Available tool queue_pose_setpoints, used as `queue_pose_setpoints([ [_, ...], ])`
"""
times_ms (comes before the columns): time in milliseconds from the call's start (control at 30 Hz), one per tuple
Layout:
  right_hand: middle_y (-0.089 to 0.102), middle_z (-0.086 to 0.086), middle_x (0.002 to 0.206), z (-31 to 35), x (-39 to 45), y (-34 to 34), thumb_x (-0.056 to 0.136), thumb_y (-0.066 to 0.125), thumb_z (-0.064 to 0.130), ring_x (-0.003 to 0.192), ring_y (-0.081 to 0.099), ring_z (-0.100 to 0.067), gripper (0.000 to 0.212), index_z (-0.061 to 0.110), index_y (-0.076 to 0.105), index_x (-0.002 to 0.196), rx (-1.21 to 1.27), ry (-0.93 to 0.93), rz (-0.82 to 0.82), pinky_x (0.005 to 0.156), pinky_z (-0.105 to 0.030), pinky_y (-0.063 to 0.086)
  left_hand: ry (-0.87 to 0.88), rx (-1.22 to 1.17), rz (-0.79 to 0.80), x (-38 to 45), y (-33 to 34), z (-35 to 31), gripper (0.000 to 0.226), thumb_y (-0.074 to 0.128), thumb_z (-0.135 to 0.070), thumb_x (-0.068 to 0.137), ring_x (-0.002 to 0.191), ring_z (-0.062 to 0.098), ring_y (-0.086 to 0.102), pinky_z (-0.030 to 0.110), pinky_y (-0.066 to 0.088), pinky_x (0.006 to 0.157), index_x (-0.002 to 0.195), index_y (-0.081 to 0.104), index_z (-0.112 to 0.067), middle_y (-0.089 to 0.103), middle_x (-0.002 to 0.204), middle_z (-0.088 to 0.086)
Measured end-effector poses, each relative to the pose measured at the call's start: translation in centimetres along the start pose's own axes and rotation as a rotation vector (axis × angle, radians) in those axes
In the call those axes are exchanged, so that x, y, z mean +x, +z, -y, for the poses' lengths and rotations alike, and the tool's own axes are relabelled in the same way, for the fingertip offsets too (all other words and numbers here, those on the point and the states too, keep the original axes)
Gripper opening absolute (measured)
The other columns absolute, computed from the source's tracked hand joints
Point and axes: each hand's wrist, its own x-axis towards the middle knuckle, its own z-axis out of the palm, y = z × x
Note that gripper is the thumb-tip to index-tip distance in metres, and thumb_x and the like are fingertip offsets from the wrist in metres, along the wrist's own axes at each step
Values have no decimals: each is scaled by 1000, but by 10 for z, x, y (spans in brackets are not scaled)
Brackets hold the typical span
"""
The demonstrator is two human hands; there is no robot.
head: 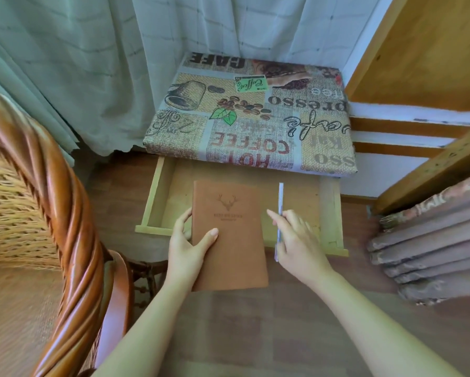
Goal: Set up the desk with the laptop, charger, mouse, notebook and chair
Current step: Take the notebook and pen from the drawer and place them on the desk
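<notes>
Left hand (190, 240) grips matte brown deer-embossed notebook (228, 235) over open pale-wood drawer (152, 197); right hand (293, 240) pinches slim pen (280, 202); hands apart.

The small print under the deer emblem on the notebook (228, 235) is too blurred to be read. Its lower left corner is covered by the left hand (187, 246), so the fingers underneath can't be seen. The pen (279, 213) is partly hidden by the right hand (293, 238). The back of the drawer (329, 213) is tucked out of sight under the desk (250, 115) at 12 o'clock. The wicker chair (51, 213) gets cut off at 9 o'clock, and the stacked cushions (424, 254) at 3 o'clock are smeared by blur.
</notes>
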Motion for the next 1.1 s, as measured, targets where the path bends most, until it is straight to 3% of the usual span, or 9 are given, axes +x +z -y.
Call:
queue_pose_setpoints([
  [100, 34, 0, 121, -6, -10, 7, 80, 46, 1, 77, 45, -23, 71, 15, 25, 146, -19, 30, 235, 64, -31, 37, 37, 84, 16, 1, -1, 5, 66, 74, -23, 83, 103, 10, 67, 43, 54, 92, 137, 38, -37, 69, 115, -5],
  [200, 30, 3, 129, -9, -13, 17, 81, 53, 23, 70, 41, -19, 71, 14, 24, 145, -62, 82, 269, 64, -27, 32, 143, 257, -6, 5, 4, 7, 70, 68, -21, 88, 116, 2, 52, 34, 45, 102, 144, 30, -37, 51, 134, -12],
  [300, 31, -1, 135, -9, -8, 32, 83, 57, 36, 76, 47, -19, 75, 11, 24, 145, -159, 49, 243, 70, -31, 38, 274, 533, 31, 7, 8, 7, 68, 59, -23, 94, 103, -3, 45, 22, 39, 87, 148, 23, -44, 25, 146, -15],
  [367, 31, -3, 138, -8, -6, 44, 81, 64, 29, 89, 57, -22, 77, 10, 25, 144, -228, 17, 229, 75, -36, 45, 339, 669, 56, 9, 7, 14, 56, 54, -26, 97, 108, -9, 42, 21, 40, 85, 146, 32, -41, 13, 155, -18],
  [433, 36, -5, 136, -8, -6, 54, 72, 73, 16, 91, 62, -24, 83, 9, 30, 142, -237, 35, 187, 69, -38, 47, 341, 698, 86, 12, 4, 23, 46, 53, -30, 97, 118, -18, 28, 20, 38, 96, 142, 43, -34, 15, 156, -26],
  [667, 51, -9, 127, -12, 3, 68, 54, 70, -9, 82, 64, -27, 88, 8, 42, 136, -226, 86, 33, 56, -37, 50, 326, 637, 112, 19, -5, 37, 66, 71, -47, 79, 126, -25, 21, 5, 25, 96, 140, 47, -36, 21, 151, -35],
  [767, 52, -8, 128, -16, 3, 72, 53, 66, -12, 100, 60, -29, 88, 10, 44, 135, -269, 42, -2, 74, -48, 53, 336, 576, 79, 23, -3, 39, 64, 75, -43, 77, 125, -29, 23, -3, 20, 95, 136, 52, -34, 27, 148, -37],
  [867, 49, -7, 135, -19, 5, 70, 56, 65, -11, 128, 42, -25, 85, 9, 45, 136, -363, -23, -23, 102, -64, 32, 337, 546, 61, 26, -2, 39, 64, 76, -41, 75, 129, -24, 27, -5, 20, 100, 135, 54, -34, 29, 146, -39],
  [1100, 36, -4, 149, -20, 18, 58, 56, 72, -3, 140, 25, -21, 88, 8, 41, 138, -389, -35, -34, 106, -68, 16, 376, 478, 36, 34, 1, 31, 64, 80, -31, 74, 132, -16, 32, 0, 21, 105, 133, 57, -25, 34, 147, -30],
])
